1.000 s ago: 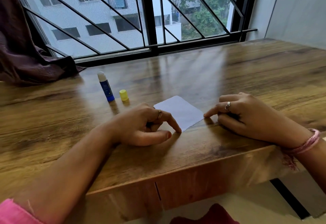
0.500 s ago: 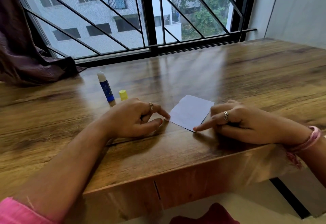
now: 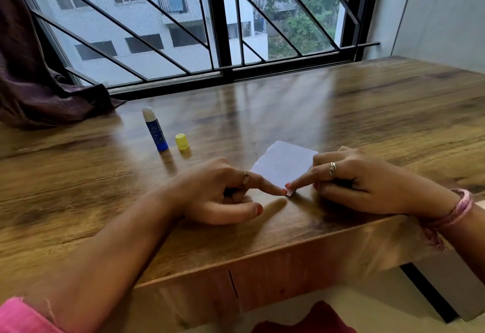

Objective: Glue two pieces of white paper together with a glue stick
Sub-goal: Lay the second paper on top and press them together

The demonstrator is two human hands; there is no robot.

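Note:
A white paper (image 3: 283,163) lies flat on the wooden table (image 3: 367,122), close to its front edge; I cannot tell whether it is one sheet or two stacked. My left hand (image 3: 217,191) and my right hand (image 3: 362,185) each press a straight index finger onto the paper's near corner, fingertips almost touching, with the other fingers curled under. The uncapped blue glue stick (image 3: 154,129) stands upright to the left beyond my left hand. Its yellow cap (image 3: 182,141) stands just to its right.
A dark curtain (image 3: 31,91) drapes onto the table's far left corner. A barred window (image 3: 223,31) runs along the table's back edge. The table's front edge (image 3: 262,248) lies just below my hands.
The paper sits a little further right than a second ago. My two index fingertips have slid along its edges and now meet at its near corner.

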